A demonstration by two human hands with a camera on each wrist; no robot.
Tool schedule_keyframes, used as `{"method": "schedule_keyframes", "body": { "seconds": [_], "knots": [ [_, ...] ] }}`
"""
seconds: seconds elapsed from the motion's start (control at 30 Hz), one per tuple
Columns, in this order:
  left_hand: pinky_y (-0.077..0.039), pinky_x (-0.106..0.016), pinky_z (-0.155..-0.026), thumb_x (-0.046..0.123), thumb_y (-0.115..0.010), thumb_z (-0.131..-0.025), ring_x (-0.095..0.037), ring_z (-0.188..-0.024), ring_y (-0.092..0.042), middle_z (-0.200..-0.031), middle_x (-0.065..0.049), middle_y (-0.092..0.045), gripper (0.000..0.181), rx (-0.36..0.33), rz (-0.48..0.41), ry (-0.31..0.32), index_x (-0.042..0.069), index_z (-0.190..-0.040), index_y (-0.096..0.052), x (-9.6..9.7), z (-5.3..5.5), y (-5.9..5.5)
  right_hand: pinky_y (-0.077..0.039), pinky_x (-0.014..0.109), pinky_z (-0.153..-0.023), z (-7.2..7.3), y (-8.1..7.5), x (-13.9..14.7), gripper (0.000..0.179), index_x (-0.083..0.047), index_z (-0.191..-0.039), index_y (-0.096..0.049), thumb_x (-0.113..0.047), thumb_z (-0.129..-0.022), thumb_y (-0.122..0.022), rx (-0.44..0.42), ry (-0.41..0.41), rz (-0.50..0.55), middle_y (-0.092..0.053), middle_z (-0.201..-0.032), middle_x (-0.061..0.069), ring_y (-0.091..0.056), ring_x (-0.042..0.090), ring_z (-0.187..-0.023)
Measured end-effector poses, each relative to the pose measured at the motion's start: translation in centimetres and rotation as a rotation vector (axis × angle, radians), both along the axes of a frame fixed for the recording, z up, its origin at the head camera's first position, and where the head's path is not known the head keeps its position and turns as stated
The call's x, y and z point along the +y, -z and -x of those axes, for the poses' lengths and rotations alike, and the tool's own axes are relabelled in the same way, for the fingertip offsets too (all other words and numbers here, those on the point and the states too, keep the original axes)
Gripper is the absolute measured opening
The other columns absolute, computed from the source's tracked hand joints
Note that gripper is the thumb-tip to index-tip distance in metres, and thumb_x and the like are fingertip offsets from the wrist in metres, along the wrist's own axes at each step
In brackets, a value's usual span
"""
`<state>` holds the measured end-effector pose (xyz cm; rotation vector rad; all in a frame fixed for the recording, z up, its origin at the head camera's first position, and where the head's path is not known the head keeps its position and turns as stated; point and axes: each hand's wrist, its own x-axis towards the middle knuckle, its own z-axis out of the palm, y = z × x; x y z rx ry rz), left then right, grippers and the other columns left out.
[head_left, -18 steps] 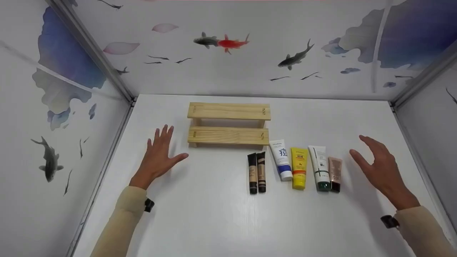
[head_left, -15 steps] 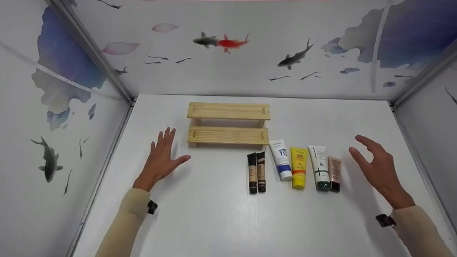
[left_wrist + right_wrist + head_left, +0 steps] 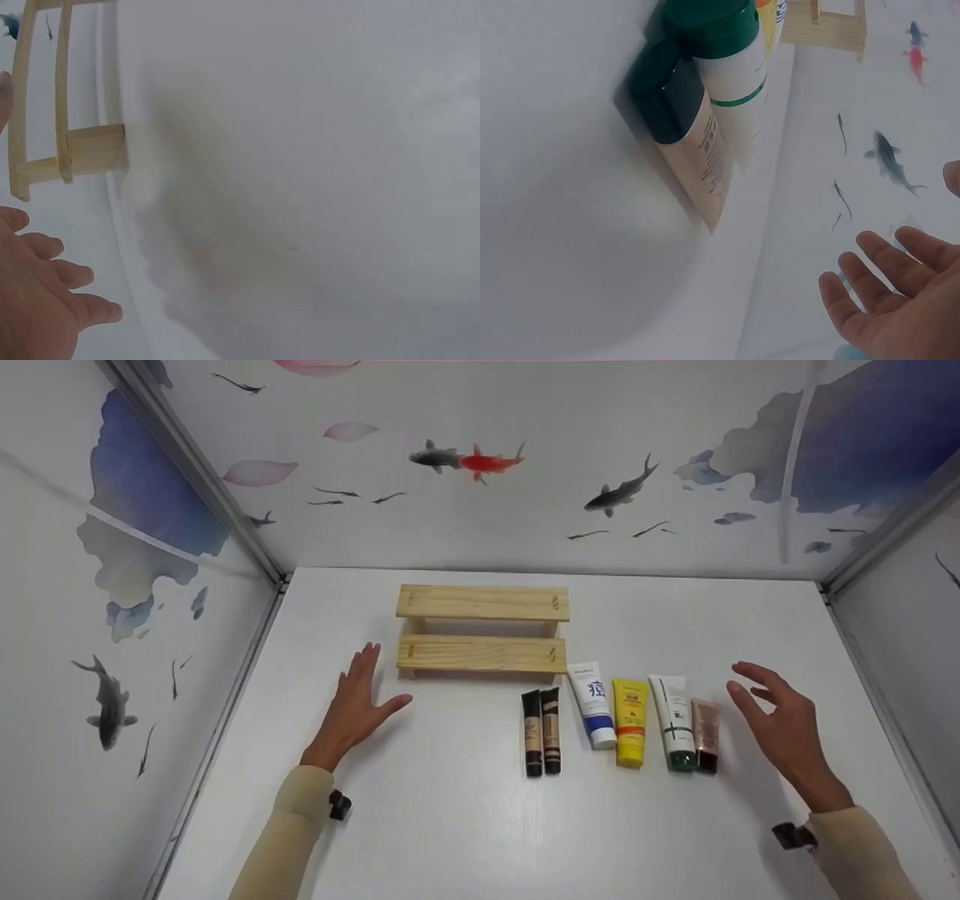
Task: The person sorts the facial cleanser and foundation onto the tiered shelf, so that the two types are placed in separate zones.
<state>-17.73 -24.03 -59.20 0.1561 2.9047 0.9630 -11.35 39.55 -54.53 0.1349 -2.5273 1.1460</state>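
My left hand [image 3: 351, 716] hovers left of a two-tier wooden rack [image 3: 481, 653], fingers spread and holding nothing. On the other side, my right hand [image 3: 784, 727] hangs with loosely bent fingers to the right of a small rose-beige tube with a dark cap [image 3: 705, 733]. Beside that tube lies a white tube with a green cap [image 3: 673, 720]. A yellow tube [image 3: 630, 720] and a white tube with a blue band [image 3: 592, 705] follow leftward. Two slim black-and-beige tubes [image 3: 532, 733] lie side by side below the rack. In the right wrist view, the rose-beige tube [image 3: 694, 150] appears close up.
A white table [image 3: 450, 825] carries everything. White walls with painted fish [image 3: 491, 463] enclose it at the back, left and right. The rack's lower step ends close to the top of the blue-banded tube.
My left hand has moved right and slightly toward me. The right hand has shifted a little left, nearer the rose-beige tube. The head view has tilted up slightly; the tubes and rack stay put.
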Motion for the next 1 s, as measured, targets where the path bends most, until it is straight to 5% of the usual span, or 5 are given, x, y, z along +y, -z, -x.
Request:
{"method": "schedule_keyframes", "body": {
  "seconds": [0.6, 0.87, 1.0],
  "knots": [
    [-0.010, -0.062, -0.134, 0.049, -0.080, -0.101, -0.034, -0.171, 0.000, -0.186, -0.008, -0.009, 0.107, -0.032, -0.228, -0.090, 0.021, -0.179, -0.013, 1.5, 0.9, 1.6, -0.042, 0.003, -0.095, -0.8, 2.7, -0.5, 0.037, -0.003, -0.144, -0.069, -0.019, -0.111, -0.071, -0.113, 0.026, 0.017, -0.070, -0.143, 0.021, -0.051, -0.016, -0.127],
    [-0.011, -0.062, -0.134, 0.046, -0.082, -0.100, -0.037, -0.170, 0.000, -0.184, -0.014, -0.012, 0.107, -0.035, -0.327, -0.101, 0.018, -0.179, -0.016, 2.6, 1.0, 2.3, -0.041, 0.003, -0.093, -1.9, 3.7, -0.5, 0.041, -0.001, -0.145, -0.068, -0.027, -0.112, -0.069, -0.215, 0.055, 0.001, -0.068, -0.146, 0.021, -0.063, 0.014, -0.126],
    [-0.009, -0.059, -0.135, 0.045, -0.083, -0.100, -0.034, -0.171, 0.002, -0.185, -0.011, -0.013, 0.107, -0.027, -0.372, -0.100, 0.018, -0.179, -0.017, 2.9, 1.2, 2.7, -0.040, 0.003, -0.093, -2.0, 4.1, -0.2, 0.045, -0.001, -0.145, -0.067, -0.033, -0.113, -0.066, -0.245, 0.072, 0.001, -0.068, -0.146, 0.021, -0.059, -0.002, -0.119]
  ]
}}
